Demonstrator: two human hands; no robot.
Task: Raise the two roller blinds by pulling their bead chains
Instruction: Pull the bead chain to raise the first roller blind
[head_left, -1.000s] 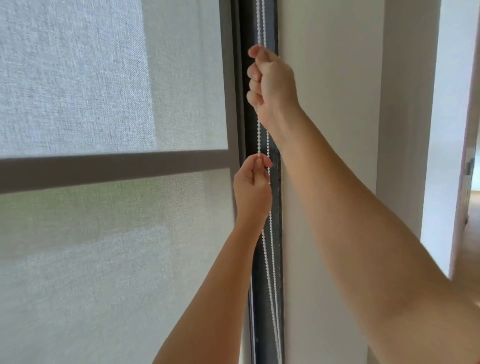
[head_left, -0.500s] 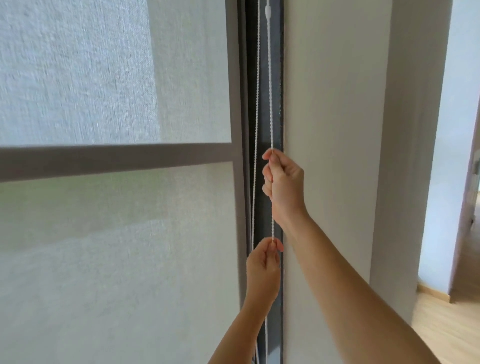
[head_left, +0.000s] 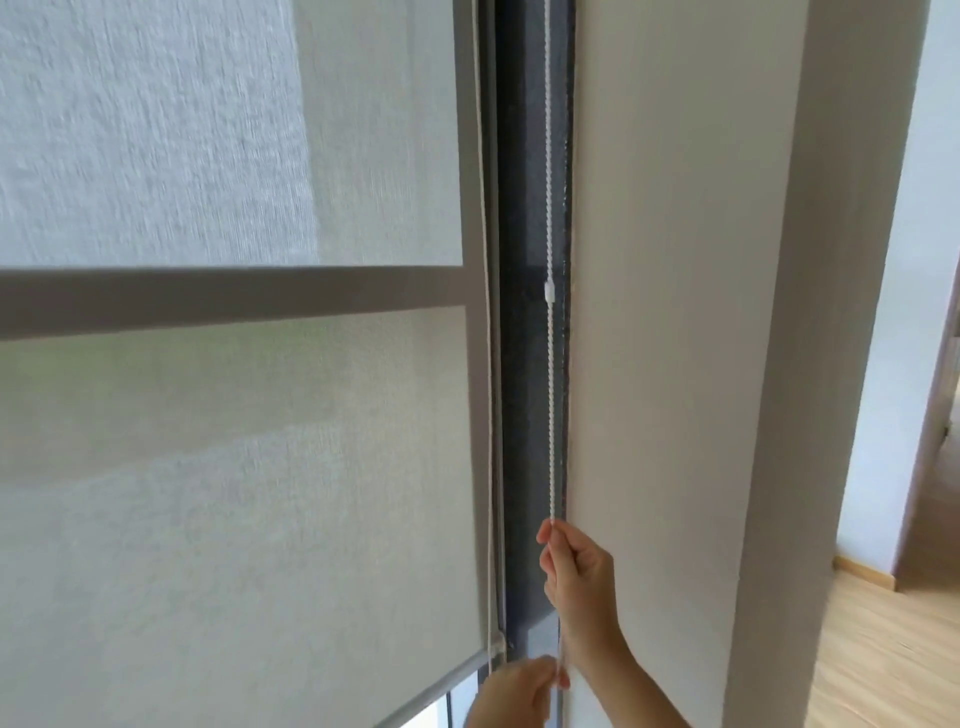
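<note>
A grey translucent roller blind (head_left: 234, 441) covers the window on the left, with its bottom bar (head_left: 441, 686) showing low in the frame and a strip of glass beneath it. A white bead chain (head_left: 551, 405) hangs taut in the dark frame gap, with a small plastic connector (head_left: 549, 291) on it. My right hand (head_left: 576, 577) is pinched on this chain. Just below, my left hand (head_left: 514, 693) grips the same chain at the frame's bottom edge. The chain's other strand (head_left: 485, 312) runs along the blind's right edge.
A pale wall (head_left: 675, 364) stands directly right of the chain. Further right a doorway (head_left: 924, 312) opens onto a wooden floor (head_left: 883, 649). A dark horizontal window bar (head_left: 208, 299) shows through the blind fabric.
Both hands have moved down along the chain, pulling it. The connector has come down into view and the blind's bottom bar has risen into the frame.
</note>
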